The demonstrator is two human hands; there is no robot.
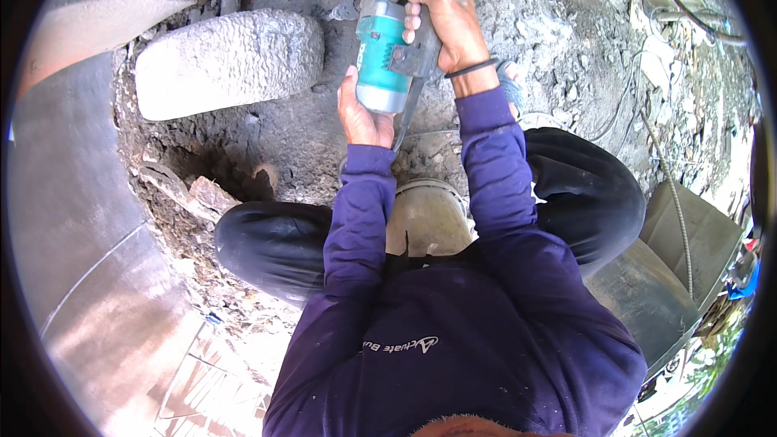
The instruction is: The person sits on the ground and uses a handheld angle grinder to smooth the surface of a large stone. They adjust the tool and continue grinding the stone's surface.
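Observation:
A teal and grey handheld power tool [384, 57] is held out in front of me over the dusty ground. My right hand [447, 24] is wrapped round its dark handle at the upper right, with the fingers curled. My left hand [364, 117] cups the grey lower end of the motor body from below and the left. From the handle side a dark cord [409, 116] hangs down past my left wrist. The working end at the top is partly hidden and blurred, so its exact kind does not show. Left of the tool, apart from it, lies a pale, rough-faced stone block [227, 63].
Grey rubble and dust [558, 48] cover the ground. Beside my left knee is a hole [235, 174] with broken pieces. A round pale container [429, 218] sits between my legs. A metal rod [676, 202] leans over a grey block at right; a smooth slab [73, 194] lies at left.

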